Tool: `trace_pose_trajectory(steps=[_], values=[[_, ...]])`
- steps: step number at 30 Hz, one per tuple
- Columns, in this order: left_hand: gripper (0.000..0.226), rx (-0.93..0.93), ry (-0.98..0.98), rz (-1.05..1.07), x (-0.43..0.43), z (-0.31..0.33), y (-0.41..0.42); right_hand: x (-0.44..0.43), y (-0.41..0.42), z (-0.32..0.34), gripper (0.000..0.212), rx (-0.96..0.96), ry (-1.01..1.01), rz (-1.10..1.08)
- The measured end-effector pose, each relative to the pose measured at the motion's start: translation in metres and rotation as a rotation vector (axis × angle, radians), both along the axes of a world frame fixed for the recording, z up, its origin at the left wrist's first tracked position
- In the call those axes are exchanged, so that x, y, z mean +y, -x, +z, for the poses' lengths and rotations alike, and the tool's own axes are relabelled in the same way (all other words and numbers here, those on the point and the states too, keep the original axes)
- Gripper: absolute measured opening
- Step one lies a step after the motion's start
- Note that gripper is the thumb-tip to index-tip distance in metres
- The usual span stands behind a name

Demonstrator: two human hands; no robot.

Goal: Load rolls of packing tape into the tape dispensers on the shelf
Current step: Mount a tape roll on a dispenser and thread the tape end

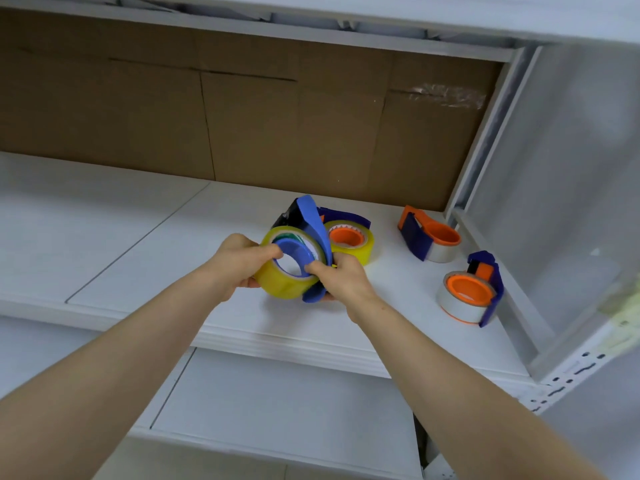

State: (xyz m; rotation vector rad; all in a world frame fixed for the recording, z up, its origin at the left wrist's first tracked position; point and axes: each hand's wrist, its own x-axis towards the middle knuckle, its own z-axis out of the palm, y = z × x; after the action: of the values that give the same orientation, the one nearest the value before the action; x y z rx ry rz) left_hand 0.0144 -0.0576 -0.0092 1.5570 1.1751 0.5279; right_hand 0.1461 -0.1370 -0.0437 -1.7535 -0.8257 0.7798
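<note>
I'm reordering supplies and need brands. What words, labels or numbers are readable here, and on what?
Nothing is legible.
Coloured print on the core of the yellow tape roll: too blurred.
A pale label at the right edge: too blurred.
The blue dispenser: no print visible.

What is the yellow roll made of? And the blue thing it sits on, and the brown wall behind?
The yellow roll looks like thin plastic tape: shiny and slightly see-through. The blue dispenser is likely hard plastic: smooth, matte and evenly coloured. The brown wall seems to be cardboard: dull, with creases and seams.
</note>
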Motion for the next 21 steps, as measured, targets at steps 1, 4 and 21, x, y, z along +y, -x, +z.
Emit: trace_pose_trajectory(steps=[1,4,21], values=[[0.016,0.002,-0.011,0.021,0.003,-0.001,0.001,0.001,0.002,0.000,0.024,0.043,-0.008,0.016],[0.026,-0.009,0.028,0.056,0.012,-0.006,0.005,0.005,0.002,-0.003,0.043,0.023,-0.045,0.024],[0.042,0.647,-0.418,-0.022,0.045,-0.056,-0.031,0.002,-0.007,-0.010,0.038,-0.369,0.045,0.129]])
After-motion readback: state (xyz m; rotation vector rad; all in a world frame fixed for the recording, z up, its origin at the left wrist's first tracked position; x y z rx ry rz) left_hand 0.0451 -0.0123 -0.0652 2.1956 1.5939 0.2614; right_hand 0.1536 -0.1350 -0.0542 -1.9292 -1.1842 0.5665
